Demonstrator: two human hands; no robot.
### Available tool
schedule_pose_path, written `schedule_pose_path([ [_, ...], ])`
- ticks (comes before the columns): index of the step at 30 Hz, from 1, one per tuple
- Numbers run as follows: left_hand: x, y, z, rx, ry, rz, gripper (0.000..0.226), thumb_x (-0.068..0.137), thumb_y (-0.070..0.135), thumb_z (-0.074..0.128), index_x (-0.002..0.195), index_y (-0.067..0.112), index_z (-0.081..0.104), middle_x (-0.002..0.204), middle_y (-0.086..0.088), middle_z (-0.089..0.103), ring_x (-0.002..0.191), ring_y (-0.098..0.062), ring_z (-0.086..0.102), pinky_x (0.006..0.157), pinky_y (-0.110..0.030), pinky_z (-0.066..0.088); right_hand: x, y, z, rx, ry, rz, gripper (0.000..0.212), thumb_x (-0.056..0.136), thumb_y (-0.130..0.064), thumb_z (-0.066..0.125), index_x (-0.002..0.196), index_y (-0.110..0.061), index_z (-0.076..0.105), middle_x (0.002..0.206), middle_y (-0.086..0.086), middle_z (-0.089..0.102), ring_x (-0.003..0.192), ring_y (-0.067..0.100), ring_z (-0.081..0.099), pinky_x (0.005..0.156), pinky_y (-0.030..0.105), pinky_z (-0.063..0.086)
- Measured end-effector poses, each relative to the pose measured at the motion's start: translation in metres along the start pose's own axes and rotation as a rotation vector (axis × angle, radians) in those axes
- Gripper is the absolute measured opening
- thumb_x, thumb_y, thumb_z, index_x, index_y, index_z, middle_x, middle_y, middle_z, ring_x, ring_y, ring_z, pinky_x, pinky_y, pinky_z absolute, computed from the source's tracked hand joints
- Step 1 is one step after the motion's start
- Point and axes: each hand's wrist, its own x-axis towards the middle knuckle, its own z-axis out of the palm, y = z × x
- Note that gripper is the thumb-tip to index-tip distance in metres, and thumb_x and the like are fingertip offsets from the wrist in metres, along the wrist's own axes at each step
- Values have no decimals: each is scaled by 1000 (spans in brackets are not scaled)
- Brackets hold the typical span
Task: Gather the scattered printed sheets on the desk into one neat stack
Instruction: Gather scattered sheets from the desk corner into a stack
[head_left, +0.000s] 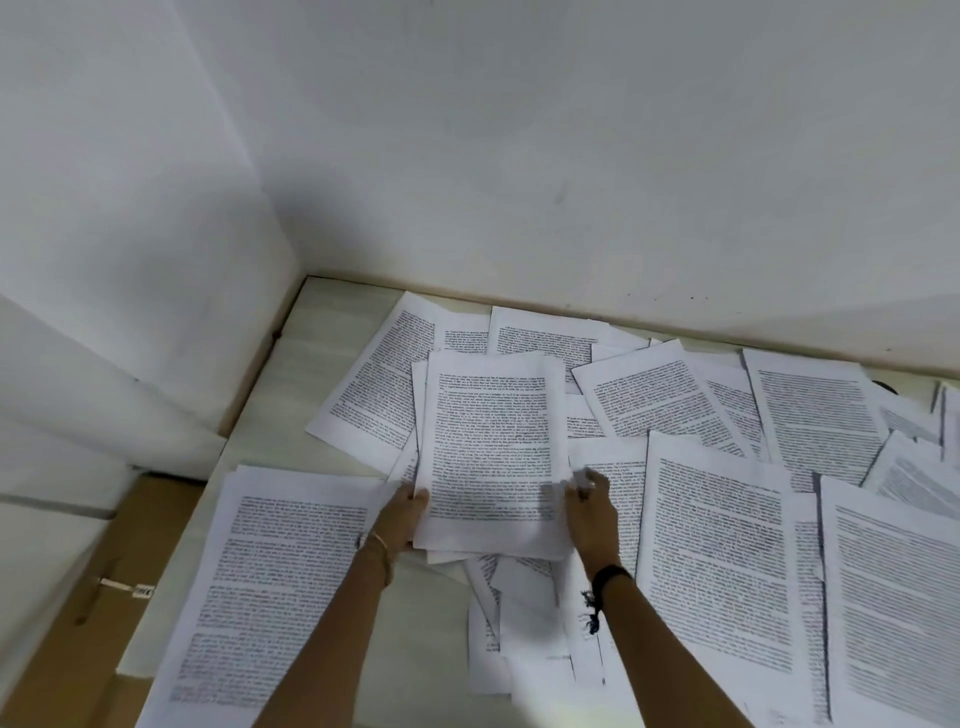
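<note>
Stack (491, 447) between left hand (402, 519), right hand (592, 512)

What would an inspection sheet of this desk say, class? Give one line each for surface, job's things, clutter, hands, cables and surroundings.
Surface: pale desk, mostly covered by paper.
Job's things: held stack at the centre, over other sheets; loose sheets overlap all round it, not yet gathered.
Clutter: small dark shape at the far edge, mostly hidden by paper; cannot tell what it is.
Hands: left hand grips the held stack's lower left edge; right hand is at its lower right edge, blurred, grip unclear.
Cables: nothing seen.
Surroundings: white wall behind the desk; brown panel with a handle at lower left.
</note>
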Motion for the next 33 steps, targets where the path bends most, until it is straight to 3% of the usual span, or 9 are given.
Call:
schedule_pose_path([
  [5,-31,3,30,219,94,-39,65,97,41,31,144,0,14,147,-22,32,133,-36,38,111,-40,32,-21,23,13,-147,-45,-108,46,101,-17,38,145,-6,31,148,10,39,135,26,39,111,35,30],
  [9,-39,1,44,300,162,-65,60,99,35,22,144,-3,8,144,-24,36,130,-37,42,105,-38,34,-23,24,16,-222,-71,-105,49,100,-15,39,147,-6,28,140,12,48,124,27,50,103,34,39],
  [12,-38,-2,38,338,225,3,46,98,23,32,137,1,26,131,-24,51,118,-37,52,96,-39,42,-21,20,8,-227,-66,-96,43,97,-8,44,139,-3,40,110,16,63,88,26,61,75,24,45],
  [15,-40,1,24,159,64,-44,51,73,17,59,120,0,51,107,-17,61,93,-30,60,75,-30,47,-11,23,-10,-127,-181,-26,28,91,-13,54,119,-14,56,95,2,62,89,20,58,77,23,40],
  [18,-32,-6,6,-4,-44,-94,53,36,33,67,81,7,64,74,-6,61,68,-20,56,64,-26,47,-4,29,-27,-61,-459,26,23,80,-6,64,84,-18,45,71,-3,47,70,12,47,71,25,37],
  [20,-9,-19,-3,-19,34,-8,53,54,38,74,98,11,62,87,-4,67,83,-24,64,79,-33,52,2,34,-29,-103,-556,15,31,72,6,62,74,-11,36,72,1,36,65,8,44,69,19,37],
  [23,25,-34,-8,1,120,131,26,80,7,56,104,19,55,97,-7,67,94,-32,65,83,-46,54,17,39,-26,-137,-525,21,19,64,-26,69,63,-21,51,76,-3,47,72,13,51,74,29,37],
  [27,39,-39,-11,105,47,153,47,74,19,55,119,26,42,112,-7,60,102,-30,61,87,-48,53,30,15,-16,-2,-250,7,31,77,-52,70,93,-28,57,73,-10,61,67,13,55,65,29,42],
  [33,-1,7,-12,144,43,57,73,68,21,54,136,19,28,122,-12,55,111,-35,55,93,-35,45,48,-29,9,-96,-201,-44,50,98,-24,47,144,-15,30,118,7,51,113,31,53,85,32,41],
])
